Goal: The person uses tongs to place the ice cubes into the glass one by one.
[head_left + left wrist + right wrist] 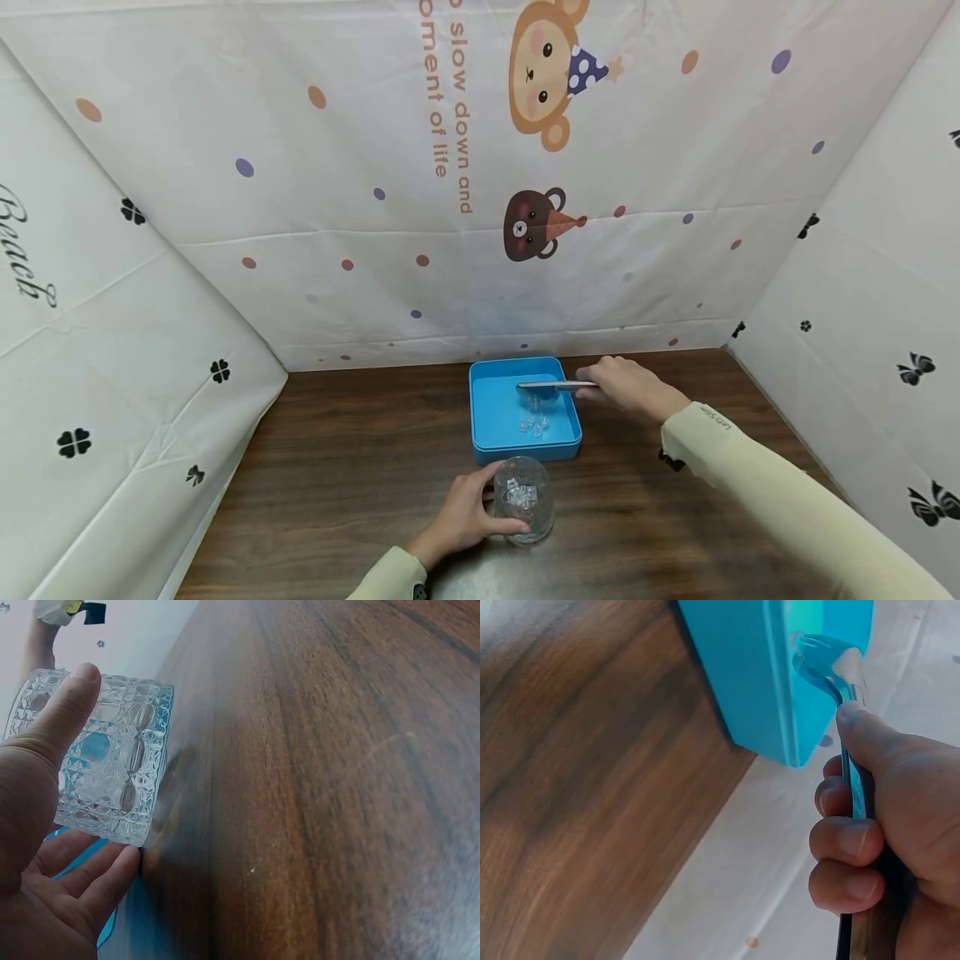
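Observation:
My left hand (pixel 463 515) grips a clear, cut-pattern glass (pixel 542 518) standing on the table, thumb on the near side and fingers behind. Several clear cubes (pixel 521 493) lie inside it. Thumb and fingers also show around the glass (pixel 112 757) in the left wrist view. My right hand (pixel 628 387) holds metal tongs (pixel 551 385) by the handle, their tips over the blue tray (pixel 491 417). The toothed end of the tongs (pixel 829 667) shows in the right wrist view. Below the tips, a small group of clear cubes (pixel 535 425) lies in the tray. Whether the tips hold a cube is unclear.
The tray sits near the back edge of the dark wooden table (pixel 375 450), just behind the glass. A white printed sheet (pixel 420 283) hangs behind the table, with more white sheeting (pixel 847 275) at the right and left sides.

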